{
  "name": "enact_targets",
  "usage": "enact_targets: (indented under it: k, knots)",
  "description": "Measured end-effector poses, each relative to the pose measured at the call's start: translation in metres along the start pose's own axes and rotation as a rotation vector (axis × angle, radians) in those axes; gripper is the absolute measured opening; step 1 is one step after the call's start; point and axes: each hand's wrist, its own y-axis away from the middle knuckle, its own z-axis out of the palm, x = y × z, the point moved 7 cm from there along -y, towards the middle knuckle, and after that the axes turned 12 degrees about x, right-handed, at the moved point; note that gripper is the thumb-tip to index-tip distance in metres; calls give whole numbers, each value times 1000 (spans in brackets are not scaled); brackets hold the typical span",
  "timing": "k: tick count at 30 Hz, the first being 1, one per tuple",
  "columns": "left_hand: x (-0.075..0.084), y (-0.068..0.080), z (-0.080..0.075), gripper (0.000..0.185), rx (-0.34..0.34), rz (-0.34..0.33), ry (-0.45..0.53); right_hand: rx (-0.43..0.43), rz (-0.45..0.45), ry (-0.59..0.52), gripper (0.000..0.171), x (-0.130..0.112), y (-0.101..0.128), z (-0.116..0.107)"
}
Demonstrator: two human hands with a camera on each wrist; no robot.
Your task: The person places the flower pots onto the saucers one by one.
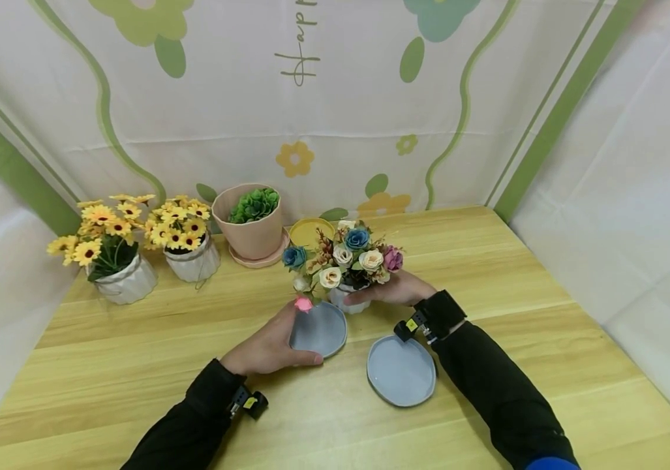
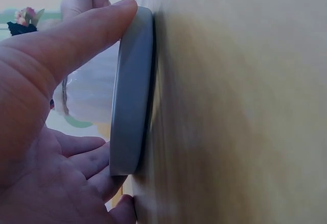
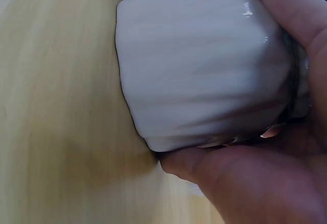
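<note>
Head view looks down the table [image 1: 487, 274] toward the backdrop; each wrist view sits very close, sharing saucer [image 2: 132, 96] and pot [image 3: 204, 70] with it

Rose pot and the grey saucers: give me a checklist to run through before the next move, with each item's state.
1. Right hand grips the white rose pot: ok.
2. Left hand holds the grey saucer, thumb on its rim: ok.
3. Saucer lies flat on the table: ok.
4. Pot lifted off the table: cannot tell.
5. Second grey saucer is free, no hand on it: ok.
</note>
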Motion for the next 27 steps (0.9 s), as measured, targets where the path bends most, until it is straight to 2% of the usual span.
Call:
enact_targets:
  k: [6,16,22,27]
  knots:
    - [-1,1,1,106,-3,-19,-10,22,1,-5,88,-1,1,-1]
    - [-5,3,4,106,-9,-37,0,90,-67,-10,99,17,-8,-7]
    - [-3,2,3,110,-18,-36,2,107,-64,-93,95,0,-1,-8]
    - [-2,2,3,108,-16,-43,19,76,-65,-86,89,-27,10,6]
